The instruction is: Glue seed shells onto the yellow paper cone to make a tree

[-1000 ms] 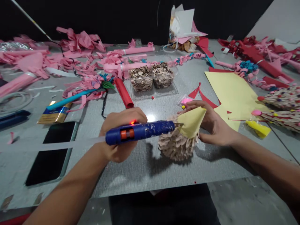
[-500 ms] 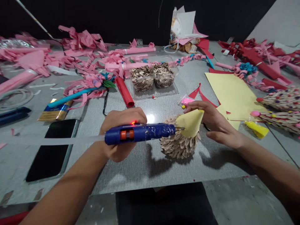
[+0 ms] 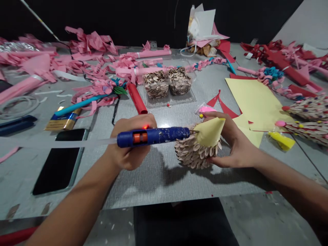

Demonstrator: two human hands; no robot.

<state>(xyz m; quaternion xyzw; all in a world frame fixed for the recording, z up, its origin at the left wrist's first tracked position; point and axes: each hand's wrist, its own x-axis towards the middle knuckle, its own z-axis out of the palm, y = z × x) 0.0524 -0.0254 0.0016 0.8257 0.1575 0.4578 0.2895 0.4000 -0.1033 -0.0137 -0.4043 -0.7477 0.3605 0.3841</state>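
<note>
My left hand (image 3: 134, 143) is closed round a blue hot glue gun (image 3: 159, 135) with a small red light lit and a long clear glue stick (image 3: 77, 143) out of its back. Its nozzle meets the left side of a pale yellow paper cone (image 3: 211, 132). Overlapping flat seed shells or chips (image 3: 193, 153) cover the lower part of the cone, which stands on the table. My right hand (image 3: 234, 145) grips the cone from the right, thumb low at the front on the shells; its other fingers are partly hidden behind.
Two clear tubs of shells (image 3: 156, 85) stand behind. Right lie yellow paper (image 3: 256, 99), a yellow packet (image 3: 282, 140) and two finished shell cones (image 3: 307, 130). Left are a phone (image 3: 58, 164), a gold-blue box (image 3: 63, 121) and pink crepe paper (image 3: 92, 44).
My right hand has closed in on the cone, its thumb now against the shells. The glue gun has risen slightly in view, its nozzle still at the yellow paper.
</note>
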